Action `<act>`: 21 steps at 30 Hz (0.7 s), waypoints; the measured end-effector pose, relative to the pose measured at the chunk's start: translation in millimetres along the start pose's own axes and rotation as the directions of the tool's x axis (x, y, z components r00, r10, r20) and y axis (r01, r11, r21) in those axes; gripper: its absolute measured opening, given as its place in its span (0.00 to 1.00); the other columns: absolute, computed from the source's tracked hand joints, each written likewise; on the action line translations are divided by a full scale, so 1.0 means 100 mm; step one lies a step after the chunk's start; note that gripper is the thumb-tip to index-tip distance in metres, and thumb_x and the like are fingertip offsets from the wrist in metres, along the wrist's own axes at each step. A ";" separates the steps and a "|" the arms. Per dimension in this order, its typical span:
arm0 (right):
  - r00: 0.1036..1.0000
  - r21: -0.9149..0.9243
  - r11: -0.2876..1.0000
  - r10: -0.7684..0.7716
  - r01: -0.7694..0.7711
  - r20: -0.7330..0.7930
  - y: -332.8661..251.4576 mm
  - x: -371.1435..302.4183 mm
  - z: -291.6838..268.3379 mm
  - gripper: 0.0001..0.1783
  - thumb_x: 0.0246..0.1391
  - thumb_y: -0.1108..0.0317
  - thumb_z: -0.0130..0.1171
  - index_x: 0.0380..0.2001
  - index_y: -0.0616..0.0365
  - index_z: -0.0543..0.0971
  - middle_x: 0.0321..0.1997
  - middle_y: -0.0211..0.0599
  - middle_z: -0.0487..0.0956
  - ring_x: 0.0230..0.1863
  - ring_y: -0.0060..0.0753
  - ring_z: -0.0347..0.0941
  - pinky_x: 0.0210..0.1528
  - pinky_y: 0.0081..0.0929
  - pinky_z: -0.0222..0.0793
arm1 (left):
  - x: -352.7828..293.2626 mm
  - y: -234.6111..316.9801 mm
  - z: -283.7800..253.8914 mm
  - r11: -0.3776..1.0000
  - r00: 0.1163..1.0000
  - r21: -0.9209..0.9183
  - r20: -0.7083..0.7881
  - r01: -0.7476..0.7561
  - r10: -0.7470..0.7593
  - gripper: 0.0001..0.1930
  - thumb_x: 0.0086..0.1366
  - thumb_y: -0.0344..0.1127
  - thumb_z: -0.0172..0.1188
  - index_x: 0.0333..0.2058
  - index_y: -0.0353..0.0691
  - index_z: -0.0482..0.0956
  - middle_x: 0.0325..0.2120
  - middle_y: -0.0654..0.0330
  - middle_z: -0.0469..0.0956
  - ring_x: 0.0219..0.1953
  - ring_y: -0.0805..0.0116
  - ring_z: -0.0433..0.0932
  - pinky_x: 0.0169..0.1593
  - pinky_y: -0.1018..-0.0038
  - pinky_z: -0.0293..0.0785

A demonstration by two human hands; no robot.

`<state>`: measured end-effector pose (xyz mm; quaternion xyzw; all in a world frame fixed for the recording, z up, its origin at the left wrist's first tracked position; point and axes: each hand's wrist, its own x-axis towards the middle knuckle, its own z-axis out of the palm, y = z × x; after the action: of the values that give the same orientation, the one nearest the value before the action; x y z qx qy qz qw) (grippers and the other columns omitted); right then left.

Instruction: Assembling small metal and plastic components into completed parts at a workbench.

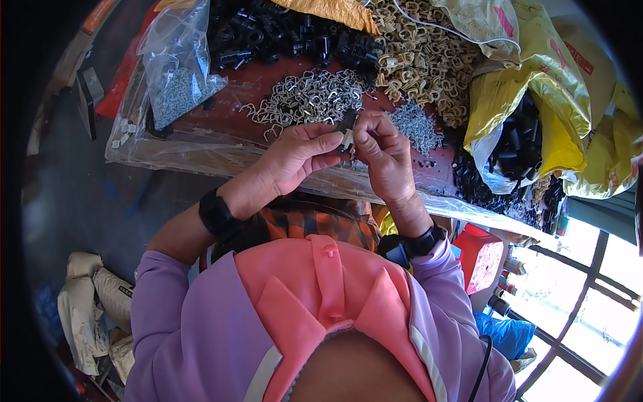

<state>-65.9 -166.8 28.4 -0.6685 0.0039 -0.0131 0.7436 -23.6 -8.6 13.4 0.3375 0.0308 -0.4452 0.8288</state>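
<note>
Left hand — grip pinching black-and-cream part; right hand at its side, can't tell if pinching — over bench.

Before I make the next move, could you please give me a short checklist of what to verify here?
1. Part held: ok, between the left hand's thumb and fingers.
2. Right hand in position: ok, its fingertips are at the part.
3. Something small pinched in the right hand: cannot tell, the fingers hide it.
4. Metal clips near: ok, heaped just beyond the left hand.
5. Silver bits near: ok, heaped just beyond and right of the right hand.
6. Heaps kept apart: not ok, cream clips run up against the black parts.
</note>
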 end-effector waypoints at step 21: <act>0.903 -0.961 0.237 -0.366 -0.141 -0.223 0.07 -0.63 -1.67 0.06 0.39 0.70 0.53 0.25 0.57 0.74 0.23 0.40 0.71 0.24 0.41 0.69 0.24 0.30 0.64 | 0.06 0.03 -0.01 0.974 0.994 0.206 -0.081 0.089 -0.073 0.10 0.55 0.36 0.51 0.32 0.35 0.72 0.25 0.57 0.74 0.25 0.72 0.74 0.26 0.86 0.71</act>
<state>-132.3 -330.3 3.2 -0.9607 0.1152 -0.2010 0.1526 -16.9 -11.5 12.5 0.4376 0.0278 -0.4668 0.7680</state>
